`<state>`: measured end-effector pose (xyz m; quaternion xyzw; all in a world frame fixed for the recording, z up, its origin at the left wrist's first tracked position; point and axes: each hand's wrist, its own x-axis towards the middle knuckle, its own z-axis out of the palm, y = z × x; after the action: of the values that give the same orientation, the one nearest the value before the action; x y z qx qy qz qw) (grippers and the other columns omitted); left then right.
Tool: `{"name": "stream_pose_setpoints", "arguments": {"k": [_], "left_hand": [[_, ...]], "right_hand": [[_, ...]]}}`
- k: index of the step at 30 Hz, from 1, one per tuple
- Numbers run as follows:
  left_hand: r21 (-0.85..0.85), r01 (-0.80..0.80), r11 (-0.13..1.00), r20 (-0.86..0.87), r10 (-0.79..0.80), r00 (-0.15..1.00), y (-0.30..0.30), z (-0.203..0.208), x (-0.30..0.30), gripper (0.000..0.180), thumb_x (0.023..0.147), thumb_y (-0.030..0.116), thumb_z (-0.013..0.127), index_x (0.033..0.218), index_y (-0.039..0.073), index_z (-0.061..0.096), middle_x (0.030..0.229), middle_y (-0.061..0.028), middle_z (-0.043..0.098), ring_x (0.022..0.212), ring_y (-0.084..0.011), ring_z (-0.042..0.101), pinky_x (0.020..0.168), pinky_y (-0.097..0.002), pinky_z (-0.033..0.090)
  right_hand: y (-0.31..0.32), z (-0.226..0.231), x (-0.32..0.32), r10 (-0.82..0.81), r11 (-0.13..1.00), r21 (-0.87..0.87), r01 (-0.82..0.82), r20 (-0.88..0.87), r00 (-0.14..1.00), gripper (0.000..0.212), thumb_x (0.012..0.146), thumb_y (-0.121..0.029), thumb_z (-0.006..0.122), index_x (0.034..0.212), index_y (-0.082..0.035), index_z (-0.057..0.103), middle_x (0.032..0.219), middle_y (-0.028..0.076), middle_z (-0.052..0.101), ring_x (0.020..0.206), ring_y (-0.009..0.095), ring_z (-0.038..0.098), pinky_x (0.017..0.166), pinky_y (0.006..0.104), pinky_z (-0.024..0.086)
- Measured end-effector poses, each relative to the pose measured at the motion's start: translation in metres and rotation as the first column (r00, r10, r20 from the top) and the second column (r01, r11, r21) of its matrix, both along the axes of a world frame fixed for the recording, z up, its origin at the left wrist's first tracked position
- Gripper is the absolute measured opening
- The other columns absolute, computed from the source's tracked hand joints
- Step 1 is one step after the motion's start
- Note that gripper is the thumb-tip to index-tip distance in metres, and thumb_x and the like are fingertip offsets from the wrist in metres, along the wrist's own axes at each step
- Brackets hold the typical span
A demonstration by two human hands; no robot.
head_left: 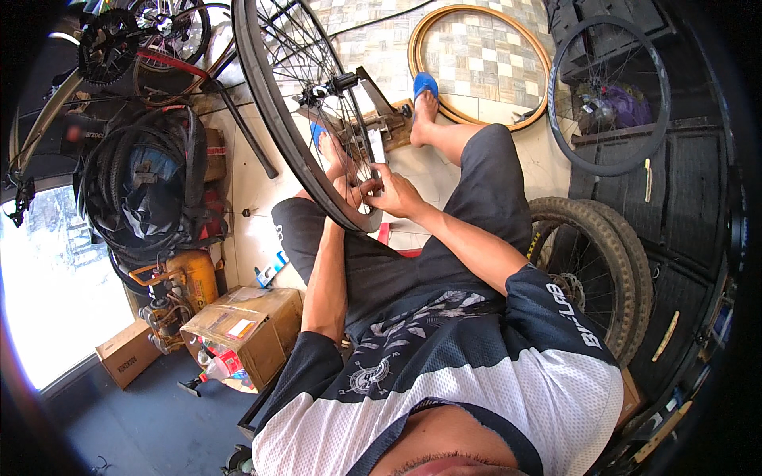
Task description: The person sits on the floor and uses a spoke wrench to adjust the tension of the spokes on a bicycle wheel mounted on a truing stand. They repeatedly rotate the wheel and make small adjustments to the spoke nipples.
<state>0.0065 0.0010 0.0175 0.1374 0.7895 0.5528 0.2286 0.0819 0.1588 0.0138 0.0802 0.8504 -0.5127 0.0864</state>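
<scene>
A spoked bicycle wheel (262,95) with a black rim stands upright in a truing stand (377,119) between my knees. My left hand (343,184) is at the lower part of the rim, fingers among the spokes. My right hand (394,193) pinches something small at a spoke by the rim, right beside the left hand; what it grips is too small to tell. My feet in blue sandals (425,83) rest on either side of the stand's wooden base.
A tan tyre (476,16) lies on the tiled floor ahead. A bare black rim (611,95) leans at the right, a knobby-tyred wheel (603,262) beside my right thigh. Coiled tyres (151,190), an orange compressor (186,282) and cardboard boxes (246,325) stand at the left.
</scene>
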Motion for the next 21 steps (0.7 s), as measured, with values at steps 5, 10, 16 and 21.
{"name": "stream_pose_setpoints", "arguments": {"k": [5,10,16,21], "left_hand": [[-0.151,0.131,0.980,-0.404,-0.183,0.896,-0.020,-0.042,-0.009,0.032,0.091,0.021,0.079,0.107,-0.002,0.066,0.073,-0.0037,0.062,0.065,-0.0143,0.060,0.056,-0.0334,0.047],[-0.241,0.193,0.951,0.043,-0.188,0.981,-0.026,-0.017,-0.023,0.036,0.092,0.033,0.079,0.105,0.001,0.069,0.076,-0.0056,0.066,0.067,-0.0150,0.062,0.060,-0.0335,0.049],[-0.114,0.045,0.993,-0.079,-0.054,0.995,0.000,-0.005,-0.006,0.030,0.084,0.016,0.077,0.106,-0.001,0.065,0.080,-0.0048,0.063,0.074,-0.0160,0.061,0.065,-0.0342,0.050],[-0.155,0.123,0.980,-0.303,-0.165,0.938,-0.025,-0.031,-0.014,0.028,0.090,0.020,0.073,0.104,-0.003,0.066,0.079,-0.0036,0.063,0.069,-0.0141,0.059,0.062,-0.0313,0.048]], "right_hand": [[-0.011,0.007,-0.001,-0.050,0.995,0.086,0.053,-0.037,0.998,0.075,0.085,-0.028,0.077,0.147,-0.004,0.041,0.104,0.021,0.075,0.099,0.037,0.072,0.081,0.0480,0.055],[-0.003,-0.018,0.000,-0.069,0.947,-0.317,0.060,-0.017,0.997,0.063,0.088,-0.022,0.072,0.143,-0.006,0.044,0.091,0.017,0.075,0.089,0.041,0.070,0.079,0.0509,0.054],[-0.007,-0.001,0.003,-0.108,0.993,0.026,0.116,-0.216,0.970,0.072,0.082,-0.029,0.079,0.142,-0.005,0.045,0.094,0.019,0.073,0.095,0.045,0.065,0.085,0.0553,0.051],[-0.017,0.004,0.002,-0.072,0.985,-0.162,0.052,-0.121,0.990,0.069,0.086,-0.020,0.076,0.145,-0.005,0.042,0.100,0.019,0.072,0.096,0.036,0.068,0.083,0.0471,0.053]]}}
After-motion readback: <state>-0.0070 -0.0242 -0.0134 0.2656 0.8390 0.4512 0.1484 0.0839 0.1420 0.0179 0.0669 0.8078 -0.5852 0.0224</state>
